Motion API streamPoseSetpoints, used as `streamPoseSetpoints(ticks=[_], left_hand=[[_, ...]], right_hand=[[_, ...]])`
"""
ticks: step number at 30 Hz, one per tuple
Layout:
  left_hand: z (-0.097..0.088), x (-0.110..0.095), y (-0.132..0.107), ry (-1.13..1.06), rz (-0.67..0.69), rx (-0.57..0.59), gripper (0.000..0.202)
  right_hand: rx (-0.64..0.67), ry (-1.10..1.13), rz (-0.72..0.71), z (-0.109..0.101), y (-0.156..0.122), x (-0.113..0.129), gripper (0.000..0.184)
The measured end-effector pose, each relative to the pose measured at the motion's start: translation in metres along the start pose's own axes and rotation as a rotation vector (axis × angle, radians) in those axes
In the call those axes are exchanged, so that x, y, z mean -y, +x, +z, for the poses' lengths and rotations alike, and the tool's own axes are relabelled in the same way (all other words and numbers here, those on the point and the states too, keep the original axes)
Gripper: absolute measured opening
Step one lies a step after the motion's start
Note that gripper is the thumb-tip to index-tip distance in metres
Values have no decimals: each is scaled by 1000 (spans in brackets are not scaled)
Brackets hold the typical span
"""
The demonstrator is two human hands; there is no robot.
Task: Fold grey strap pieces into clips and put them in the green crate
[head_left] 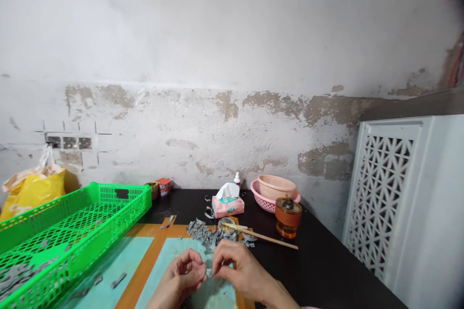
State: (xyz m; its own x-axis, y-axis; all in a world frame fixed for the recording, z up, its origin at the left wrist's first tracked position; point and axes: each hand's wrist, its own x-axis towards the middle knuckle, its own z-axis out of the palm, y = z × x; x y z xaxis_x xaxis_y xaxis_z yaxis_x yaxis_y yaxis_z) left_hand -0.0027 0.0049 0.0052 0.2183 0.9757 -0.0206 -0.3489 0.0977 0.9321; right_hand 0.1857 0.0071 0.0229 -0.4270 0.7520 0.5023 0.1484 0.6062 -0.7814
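Observation:
Both hands are close together above the light-blue sheet on the table. My left hand is closed, thumb and fingertips pinching one side of a small grey piece. From the other side, my right hand pinches toward the same piece, its thumb and bent fingers close together. The fingers partly hide the piece, and its exact shape is too small to make out. Just beyond the hands lies a heap of grey strips. A brush with a wooden handle rests across a small round container beside the heap.
A green mesh crate holding grey pieces stands at left, near a yellow bag. Toward the back are a tissue pack, a pink basket with a bowl, and an amber jar. A white lattice panel is at right.

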Motion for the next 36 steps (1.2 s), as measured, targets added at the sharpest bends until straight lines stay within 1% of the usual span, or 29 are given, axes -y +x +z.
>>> streamPoseSetpoints(ticks=[3,5,7,9,10,12,14,16,18,22,24,26,28,32,36], left_hand=[[-2,-5,-1,-80,23,-89,31],[-1,-5,-2,-134,27,-127,40],[2,-3,-3,-145,26,-85,47],[5,0,-4,-134,20,-19,44],[7,1,-4,-129,21,-3,41],[8,3,-4,-118,32,-11,33],[8,2,-4,-93,49,-11,27],[8,0,-4,-70,70,28,25],[9,-3,-5,-65,82,61,25],[9,-4,-7,-25,34,119,27],[8,-1,-5,62,43,162,28],[4,5,-1,144,78,181,29],[0,9,2,186,104,172,30],[-4,10,5,220,171,109,29],[-1,6,3,226,170,68,30]], right_hand=[[-79,118,109,1,3,0,5],[-118,273,172,4,5,-1,11],[-147,415,200,8,6,-3,20],[-178,484,206,12,7,-4,25],[-188,488,199,14,7,-5,26],[-189,455,159,16,6,-7,24],[-176,370,107,18,4,-9,19],[-161,259,78,18,3,-10,15],[-139,233,119,17,3,-11,16],[-119,459,270,12,5,-10,39],[-89,499,292,11,6,-10,40],[-50,493,313,10,5,-9,38],[-26,504,346,11,4,-9,38],[5,529,404,12,3,-11,40],[-35,547,440,14,4,-14,46]])
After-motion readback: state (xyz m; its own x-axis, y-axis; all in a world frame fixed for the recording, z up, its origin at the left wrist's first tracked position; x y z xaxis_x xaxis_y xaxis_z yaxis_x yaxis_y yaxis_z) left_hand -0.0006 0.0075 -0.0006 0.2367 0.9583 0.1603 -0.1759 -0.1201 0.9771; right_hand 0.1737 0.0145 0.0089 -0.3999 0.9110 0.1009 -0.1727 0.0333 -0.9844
